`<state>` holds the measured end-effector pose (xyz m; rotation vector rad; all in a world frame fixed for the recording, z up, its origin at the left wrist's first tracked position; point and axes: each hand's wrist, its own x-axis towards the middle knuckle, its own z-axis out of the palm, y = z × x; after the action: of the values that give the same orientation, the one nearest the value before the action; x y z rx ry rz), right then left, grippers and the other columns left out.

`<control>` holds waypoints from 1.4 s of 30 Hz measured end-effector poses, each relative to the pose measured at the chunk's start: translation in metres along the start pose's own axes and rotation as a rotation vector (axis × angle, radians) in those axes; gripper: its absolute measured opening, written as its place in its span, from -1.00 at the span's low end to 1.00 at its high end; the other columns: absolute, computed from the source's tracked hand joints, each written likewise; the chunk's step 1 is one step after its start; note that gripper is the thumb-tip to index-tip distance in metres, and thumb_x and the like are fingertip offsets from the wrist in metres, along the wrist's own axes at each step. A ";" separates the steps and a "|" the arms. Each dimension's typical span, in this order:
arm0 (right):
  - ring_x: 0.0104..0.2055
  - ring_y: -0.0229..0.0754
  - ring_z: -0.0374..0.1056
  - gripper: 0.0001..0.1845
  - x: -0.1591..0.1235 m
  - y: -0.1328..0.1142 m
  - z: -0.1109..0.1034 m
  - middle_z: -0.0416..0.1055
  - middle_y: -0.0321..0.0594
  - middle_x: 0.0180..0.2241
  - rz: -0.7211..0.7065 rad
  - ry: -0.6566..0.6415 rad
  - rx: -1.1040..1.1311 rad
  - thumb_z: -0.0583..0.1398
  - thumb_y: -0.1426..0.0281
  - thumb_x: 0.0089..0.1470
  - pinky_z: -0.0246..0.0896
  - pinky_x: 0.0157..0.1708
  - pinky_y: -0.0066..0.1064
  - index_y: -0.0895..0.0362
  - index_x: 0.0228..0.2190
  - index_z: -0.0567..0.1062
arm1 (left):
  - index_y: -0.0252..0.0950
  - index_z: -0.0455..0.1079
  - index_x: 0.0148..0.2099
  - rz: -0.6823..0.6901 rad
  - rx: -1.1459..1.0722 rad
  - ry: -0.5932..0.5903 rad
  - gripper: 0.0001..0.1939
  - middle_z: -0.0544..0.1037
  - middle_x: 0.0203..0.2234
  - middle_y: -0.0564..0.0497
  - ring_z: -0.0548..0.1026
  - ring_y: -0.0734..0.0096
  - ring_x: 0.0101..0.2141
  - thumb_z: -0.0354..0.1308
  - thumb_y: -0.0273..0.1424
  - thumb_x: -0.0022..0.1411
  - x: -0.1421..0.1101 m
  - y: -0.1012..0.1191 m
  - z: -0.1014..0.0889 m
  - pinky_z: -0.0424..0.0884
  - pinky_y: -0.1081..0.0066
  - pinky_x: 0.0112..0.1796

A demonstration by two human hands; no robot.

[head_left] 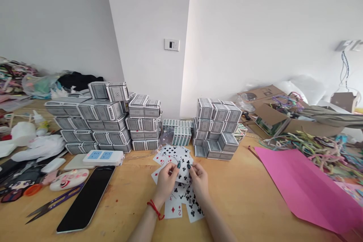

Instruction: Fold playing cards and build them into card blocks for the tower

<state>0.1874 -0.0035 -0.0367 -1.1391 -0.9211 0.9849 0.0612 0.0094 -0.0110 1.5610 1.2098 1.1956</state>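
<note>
Both forearms are entering from the bottom edge and meeting at centre over the wooden table (249, 204). Left hand (166, 181), with a red string bracelet (155, 209) around its wrist, is pinching the left edge of a black-suited playing card (183, 172) between thumb and fingers. Right hand (199, 182) is pinching the right edge of the same card, so both hands are closed on it and holding it face up just above the table. Loose playing cards (181, 204) are lying face up beneath and around the hands, overlapping one another; a two of diamonds is lying nearest the camera.

Beyond the hands, stacks of boxed card decks (102, 124) are standing in a row toward the wall, with another stack (217, 126) to the right. Left of the hands, a dark phone (87, 198) is lying face up beside purple snips (52, 203), and a white power strip (103, 157) is sitting behind it. Right of the hands, a pink paper sheet (300, 189) is lying flat, well apart from the cards, with tangled coloured cords (320, 147) behind it.
</note>
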 end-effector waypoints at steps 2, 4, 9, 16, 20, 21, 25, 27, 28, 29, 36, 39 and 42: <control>-0.66 -0.36 0.00 -0.62 0.000 0.001 0.000 0.17 -0.43 -0.68 -0.007 -0.016 -0.020 0.19 0.07 -0.13 -0.07 -0.67 -0.52 0.15 -0.43 0.37 | -0.23 0.08 -0.56 0.017 0.014 -0.007 -0.76 0.18 -0.66 0.16 0.18 0.47 -0.59 0.00 -0.27 0.07 0.000 -0.001 -0.001 0.14 0.48 -0.52; -0.66 -0.36 -0.02 -0.62 0.000 0.001 0.000 0.15 -0.44 -0.69 -0.013 -0.039 -0.031 0.19 0.09 -0.12 -0.09 -0.67 -0.53 0.16 -0.43 0.37 | -0.23 0.06 -0.55 0.033 0.037 0.012 -0.76 0.16 -0.66 0.16 0.16 0.47 -0.60 -0.02 -0.28 0.09 -0.001 -0.003 -0.001 0.13 0.48 -0.52; -0.64 -0.38 -0.04 -0.65 -0.001 -0.001 0.000 0.13 -0.45 -0.67 0.001 -0.021 0.015 0.20 0.11 -0.11 -0.08 -0.64 -0.53 0.16 -0.42 0.36 | -0.23 0.06 -0.52 0.037 0.086 0.010 -0.75 0.15 -0.65 0.16 0.15 0.47 -0.58 -0.07 -0.25 0.15 -0.003 -0.005 0.002 0.11 0.48 -0.51; -0.65 -0.37 0.02 -0.59 -0.001 -0.004 -0.001 0.20 -0.44 -0.66 0.045 0.006 0.049 0.22 0.07 -0.16 -0.04 -0.64 -0.53 0.16 -0.41 0.39 | -0.23 -0.04 -0.55 0.022 0.188 -0.069 -0.71 0.08 -0.70 0.18 0.11 0.49 -0.61 -0.12 -0.27 0.17 -0.003 -0.005 0.005 0.04 0.49 -0.54; -0.62 -0.36 0.09 -0.62 -0.001 -0.003 0.001 0.27 -0.40 -0.62 0.056 0.004 0.078 0.24 0.11 -0.16 0.01 -0.61 -0.53 0.16 -0.41 0.41 | -0.23 -0.07 -0.57 0.034 0.243 -0.042 -0.69 0.06 -0.70 0.18 0.10 0.50 -0.60 -0.11 -0.28 0.16 -0.003 -0.007 0.005 0.02 0.48 -0.54; -0.61 -0.35 0.10 -0.63 -0.001 -0.003 0.000 0.28 -0.39 -0.62 0.057 0.005 0.083 0.24 0.12 -0.16 0.02 -0.60 -0.53 0.16 -0.41 0.41 | -0.23 -0.08 -0.58 0.030 0.244 -0.040 -0.68 0.05 -0.71 0.18 0.09 0.50 -0.60 -0.11 -0.27 0.17 -0.003 -0.008 0.005 0.01 0.48 -0.54; -0.60 -0.36 0.11 -0.63 -0.001 -0.004 -0.002 0.31 -0.36 -0.59 0.081 0.033 0.108 0.25 0.14 -0.16 0.03 -0.60 -0.53 0.18 -0.38 0.43 | -0.24 -0.08 -0.59 0.024 0.226 -0.070 -0.64 0.07 -0.72 0.17 0.10 0.51 -0.61 -0.12 -0.24 0.18 -0.005 -0.009 0.007 0.02 0.48 -0.54; -0.62 -0.37 0.09 -0.62 0.000 -0.003 -0.003 0.30 -0.37 -0.60 0.100 0.050 0.119 0.25 0.14 -0.17 0.01 -0.62 -0.54 0.18 -0.38 0.43 | -0.24 -0.06 -0.58 0.039 0.209 -0.098 -0.66 0.10 -0.71 0.17 0.11 0.50 -0.60 -0.12 -0.26 0.19 -0.007 -0.007 0.006 0.03 0.48 -0.54; -0.63 -0.38 0.09 -0.62 0.000 -0.003 -0.004 0.30 -0.37 -0.61 0.107 0.055 0.123 0.25 0.14 -0.18 0.01 -0.63 -0.54 0.18 -0.38 0.43 | -0.24 -0.06 -0.58 0.050 0.200 -0.112 -0.67 0.10 -0.71 0.17 0.12 0.51 -0.60 -0.12 -0.27 0.19 -0.007 -0.006 0.006 0.04 0.48 -0.54; -0.63 -0.38 0.09 -0.62 0.001 -0.002 -0.004 0.30 -0.37 -0.60 0.110 0.056 0.127 0.26 0.14 -0.18 0.01 -0.63 -0.54 0.18 -0.38 0.43 | -0.24 -0.06 -0.57 0.061 0.192 -0.124 -0.68 0.10 -0.70 0.17 0.12 0.51 -0.60 -0.12 -0.28 0.19 -0.007 -0.005 0.006 0.04 0.48 -0.53; -0.60 -0.35 0.14 -0.62 0.003 -0.001 -0.004 0.32 -0.36 -0.59 0.107 0.049 0.130 0.26 0.14 -0.19 0.05 -0.60 -0.53 0.18 -0.40 0.43 | -0.23 -0.10 -0.57 0.069 0.224 -0.104 -0.68 0.06 -0.70 0.17 0.09 0.50 -0.60 -0.12 -0.29 0.18 -0.007 -0.003 0.006 0.02 0.48 -0.55; -0.64 -0.37 0.09 -0.63 0.003 -0.004 -0.005 0.28 -0.39 -0.63 0.113 0.047 0.116 0.25 0.14 -0.19 -0.01 -0.65 -0.53 0.17 -0.42 0.42 | -0.23 -0.05 -0.57 0.023 0.165 -0.141 -0.68 0.13 -0.72 0.16 0.15 0.49 -0.61 -0.12 -0.27 0.18 -0.007 -0.006 0.007 0.06 0.48 -0.54; -0.67 -0.39 0.04 -0.66 0.002 -0.009 -0.005 0.23 -0.42 -0.66 0.121 0.017 0.113 0.25 0.15 -0.19 -0.07 -0.68 -0.53 0.16 -0.46 0.41 | -0.23 -0.03 -0.56 -0.015 0.095 -0.144 -0.68 0.13 -0.71 0.17 0.16 0.50 -0.62 -0.12 -0.25 0.18 -0.007 -0.008 0.007 0.07 0.48 -0.55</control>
<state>0.1937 -0.0037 -0.0287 -1.1158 -0.7805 1.1104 0.0658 0.0043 -0.0219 1.6751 1.1957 1.0106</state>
